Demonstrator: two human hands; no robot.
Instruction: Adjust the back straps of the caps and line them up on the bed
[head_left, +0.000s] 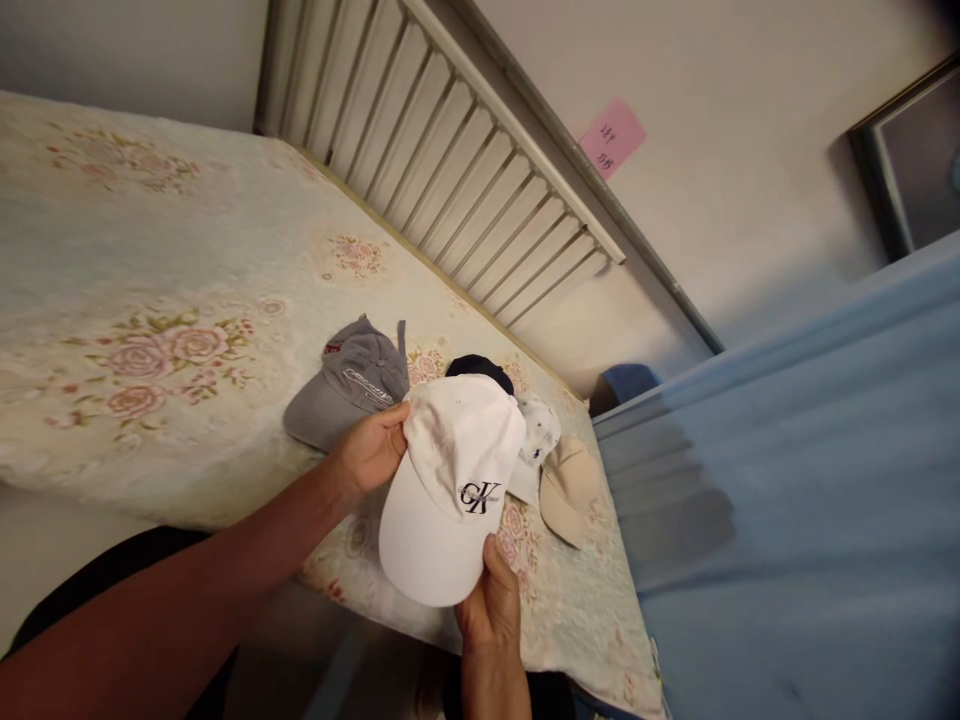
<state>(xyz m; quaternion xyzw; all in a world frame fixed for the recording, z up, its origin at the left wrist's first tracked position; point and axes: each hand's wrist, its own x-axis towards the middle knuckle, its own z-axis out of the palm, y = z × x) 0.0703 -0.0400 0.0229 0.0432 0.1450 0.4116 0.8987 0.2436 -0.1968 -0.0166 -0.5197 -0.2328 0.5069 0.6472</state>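
Observation:
A white baseball cap (450, 450) with dark "CK" lettering is held up over the bed between both hands. My left hand (375, 447) grips it at the side of the crown, fingers partly hidden behind. On the brim's other edge, my right hand (491, 597) pinches with the thumb on top. Behind the left hand lies a grey cap (349, 380) with white script. A black cap (480, 371) shows just past the white one. To its right rest a white cap (538, 432) with a small dark emblem and a beige cap (571, 490).
The caps lie on a flowered bedspread (172, 250). A slatted metal rail (442, 150) runs along the wall side. Blue curtain cloth (787, 480) hangs at the right. A pink note (613, 138) and a framed picture (915, 160) are on the wall.

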